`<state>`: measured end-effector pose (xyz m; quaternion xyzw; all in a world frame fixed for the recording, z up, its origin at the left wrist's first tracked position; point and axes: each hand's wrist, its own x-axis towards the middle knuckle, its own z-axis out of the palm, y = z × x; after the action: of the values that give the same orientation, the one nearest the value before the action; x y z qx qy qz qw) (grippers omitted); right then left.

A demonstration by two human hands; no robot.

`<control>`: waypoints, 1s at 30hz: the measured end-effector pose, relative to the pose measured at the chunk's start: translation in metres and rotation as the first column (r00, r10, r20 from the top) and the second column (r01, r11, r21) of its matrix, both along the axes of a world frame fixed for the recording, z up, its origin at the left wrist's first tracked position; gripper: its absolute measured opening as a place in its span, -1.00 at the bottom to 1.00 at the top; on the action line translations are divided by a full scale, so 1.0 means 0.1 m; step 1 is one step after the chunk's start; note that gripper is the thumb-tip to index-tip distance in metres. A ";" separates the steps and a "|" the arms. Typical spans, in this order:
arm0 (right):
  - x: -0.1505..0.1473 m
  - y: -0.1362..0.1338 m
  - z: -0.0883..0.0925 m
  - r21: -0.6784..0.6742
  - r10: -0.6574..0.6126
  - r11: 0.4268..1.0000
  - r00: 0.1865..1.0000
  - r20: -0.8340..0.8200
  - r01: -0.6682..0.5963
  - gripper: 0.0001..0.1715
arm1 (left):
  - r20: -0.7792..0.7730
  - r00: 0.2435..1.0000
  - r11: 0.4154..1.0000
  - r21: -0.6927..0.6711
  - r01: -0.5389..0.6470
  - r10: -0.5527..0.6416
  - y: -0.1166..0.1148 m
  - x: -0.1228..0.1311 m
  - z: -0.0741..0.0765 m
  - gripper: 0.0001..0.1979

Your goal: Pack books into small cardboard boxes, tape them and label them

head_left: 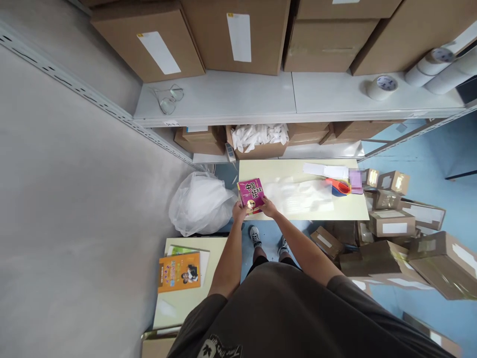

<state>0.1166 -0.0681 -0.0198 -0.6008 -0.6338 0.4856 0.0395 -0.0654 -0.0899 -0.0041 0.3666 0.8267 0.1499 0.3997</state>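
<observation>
A purple book with yellow-white lettering rests at the near left corner of a pale table. My left hand grips its near left edge, fingers curled around it. My right hand holds the near right edge the same way. Clear plastic bags lie flat on the table just right of the book.
An orange-and-blue tape dispenser and white papers lie farther right. A white plastic sack sits left of the table. An orange book lies on a lower table. Taped cartons pile up right. Shelves carry boxes, glasses and tape rolls.
</observation>
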 end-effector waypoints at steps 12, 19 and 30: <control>0.68 0.03 0.40 -0.295 -0.547 0.837 0.680 -0.488 0.461 -0.27 | -0.148 0.922 0.899 0.209 0.384 -0.359 -0.03 1.28 0.45 -0.39; 1.32 0.02 0.37 -0.363 -0.613 0.790 0.621 -0.488 0.494 -0.19 | -0.167 0.759 0.745 0.151 0.650 -0.629 0.06 2.11 0.33 -0.29; 1.68 0.04 0.05 -0.193 -0.678 0.733 0.679 -0.282 0.652 -0.46 | -0.079 0.482 0.489 -0.160 0.858 -0.872 -0.24 2.28 -0.10 -0.16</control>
<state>0.2845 -0.0643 -0.0153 -0.6996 -0.3365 0.5561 0.2968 0.1623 -0.1137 -0.0136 0.7227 0.5633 -0.1404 0.3751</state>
